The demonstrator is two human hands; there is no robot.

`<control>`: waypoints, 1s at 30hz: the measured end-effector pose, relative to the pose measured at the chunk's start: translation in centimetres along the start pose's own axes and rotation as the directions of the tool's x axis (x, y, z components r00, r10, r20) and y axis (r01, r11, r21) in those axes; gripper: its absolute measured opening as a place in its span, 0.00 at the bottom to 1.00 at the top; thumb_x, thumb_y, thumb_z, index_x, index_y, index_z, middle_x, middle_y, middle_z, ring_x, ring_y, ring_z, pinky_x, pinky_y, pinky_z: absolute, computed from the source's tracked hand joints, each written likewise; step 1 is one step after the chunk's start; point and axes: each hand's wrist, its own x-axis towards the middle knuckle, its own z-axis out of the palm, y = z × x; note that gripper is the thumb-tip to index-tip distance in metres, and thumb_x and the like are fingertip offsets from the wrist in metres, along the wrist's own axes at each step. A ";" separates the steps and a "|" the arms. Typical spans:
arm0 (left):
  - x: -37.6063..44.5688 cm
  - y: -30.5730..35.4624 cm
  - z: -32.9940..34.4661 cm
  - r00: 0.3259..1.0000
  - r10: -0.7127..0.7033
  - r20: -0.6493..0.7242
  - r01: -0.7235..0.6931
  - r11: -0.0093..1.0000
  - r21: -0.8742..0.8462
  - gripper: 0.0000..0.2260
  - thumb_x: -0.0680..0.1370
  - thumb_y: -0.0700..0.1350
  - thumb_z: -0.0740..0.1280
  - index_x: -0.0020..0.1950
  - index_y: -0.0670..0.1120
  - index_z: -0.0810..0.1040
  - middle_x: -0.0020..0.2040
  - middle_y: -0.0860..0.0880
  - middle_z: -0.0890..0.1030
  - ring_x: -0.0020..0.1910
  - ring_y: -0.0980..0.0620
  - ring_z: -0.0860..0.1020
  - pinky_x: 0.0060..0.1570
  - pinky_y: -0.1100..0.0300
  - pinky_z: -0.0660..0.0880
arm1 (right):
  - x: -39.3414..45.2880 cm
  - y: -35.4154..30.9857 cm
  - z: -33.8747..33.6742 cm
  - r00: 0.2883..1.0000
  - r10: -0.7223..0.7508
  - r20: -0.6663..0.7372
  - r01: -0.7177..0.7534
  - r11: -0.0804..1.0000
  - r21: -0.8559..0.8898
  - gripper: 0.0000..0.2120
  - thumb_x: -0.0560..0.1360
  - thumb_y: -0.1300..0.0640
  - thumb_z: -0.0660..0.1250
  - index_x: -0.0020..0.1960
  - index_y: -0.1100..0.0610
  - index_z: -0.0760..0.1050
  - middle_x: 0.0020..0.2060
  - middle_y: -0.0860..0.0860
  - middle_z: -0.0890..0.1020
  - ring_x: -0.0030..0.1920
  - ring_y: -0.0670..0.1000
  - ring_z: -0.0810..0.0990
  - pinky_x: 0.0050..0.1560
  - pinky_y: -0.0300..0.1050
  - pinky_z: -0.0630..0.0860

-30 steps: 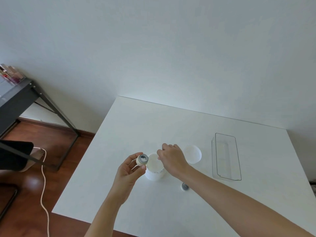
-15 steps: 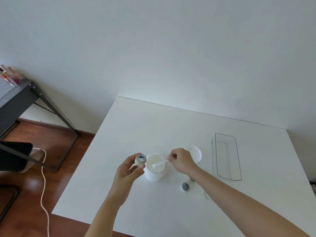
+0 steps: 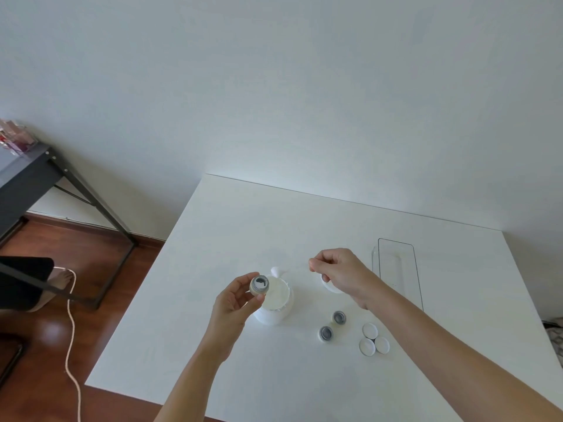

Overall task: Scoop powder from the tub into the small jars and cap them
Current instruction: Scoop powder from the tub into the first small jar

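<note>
My left hand [image 3: 234, 303] grips a small open jar [image 3: 259, 284] just above the left rim of the white powder tub [image 3: 275, 303]; a little white powder shows inside the jar. My right hand [image 3: 338, 272] pinches the handle of a white spoon [image 3: 277, 271], whose heaped bowl hangs over the tub's far rim, close to the jar. Two more open small jars [image 3: 326, 333] [image 3: 339, 317] stand on the white table [image 3: 243, 233] right of the tub. Three white caps [image 3: 374, 339] lie beside them.
The tub's white lid [image 3: 330, 287] lies partly hidden under my right hand. A clear rectangular tray [image 3: 397, 269] stands at the right. The table's left edge drops to a wood floor with a cable [image 3: 71, 330], a black desk frame [image 3: 91, 202] and a person's bare foot [image 3: 58, 284].
My right hand has lifted the loaded spoon out of the tub and drawn back to the right; the spoon's bowl now hangs at the far rim. The left hand keeps the jar in place.
</note>
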 end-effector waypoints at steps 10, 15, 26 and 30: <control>0.0 1.1 0.9 0.997 0.043 0.061 -0.041 0.999 -0.034 0.17 0.74 0.41 0.72 0.62 0.50 0.81 0.57 0.47 0.86 0.57 0.52 0.83 0.54 0.64 0.78 | -0.5 -0.5 1.6 0.977 -0.167 -0.131 0.148 0.978 -0.145 0.11 0.77 0.56 0.66 0.38 0.60 0.77 0.30 0.48 0.74 0.29 0.43 0.68 0.33 0.35 0.66; -0.1 1.6 1.0 0.996 0.050 0.072 -0.045 0.997 -0.069 0.17 0.73 0.45 0.74 0.62 0.50 0.82 0.59 0.46 0.85 0.59 0.51 0.82 0.57 0.61 0.78 | -1.5 -0.6 2.1 0.821 -0.529 -0.217 0.426 0.819 -0.383 0.08 0.76 0.58 0.68 0.38 0.55 0.76 0.32 0.46 0.75 0.32 0.43 0.71 0.38 0.32 0.67; -0.2 2.6 1.5 0.998 0.015 0.065 -0.006 0.991 -0.135 0.18 0.70 0.51 0.75 0.59 0.51 0.84 0.58 0.45 0.85 0.60 0.48 0.82 0.55 0.59 0.79 | -2.7 1.2 1.4 0.292 -0.950 0.109 0.494 0.052 -0.868 0.06 0.70 0.66 0.73 0.39 0.56 0.80 0.34 0.49 0.76 0.33 0.51 0.72 0.40 0.44 0.69; -0.3 2.7 1.4 0.998 0.006 0.056 0.003 0.987 -0.159 0.16 0.72 0.48 0.74 0.59 0.50 0.84 0.58 0.44 0.85 0.60 0.48 0.83 0.53 0.61 0.79 | -2.9 1.8 1.0 0.262 -0.956 0.131 0.476 0.009 -0.879 0.10 0.68 0.70 0.70 0.42 0.56 0.80 0.35 0.49 0.77 0.34 0.52 0.73 0.41 0.45 0.68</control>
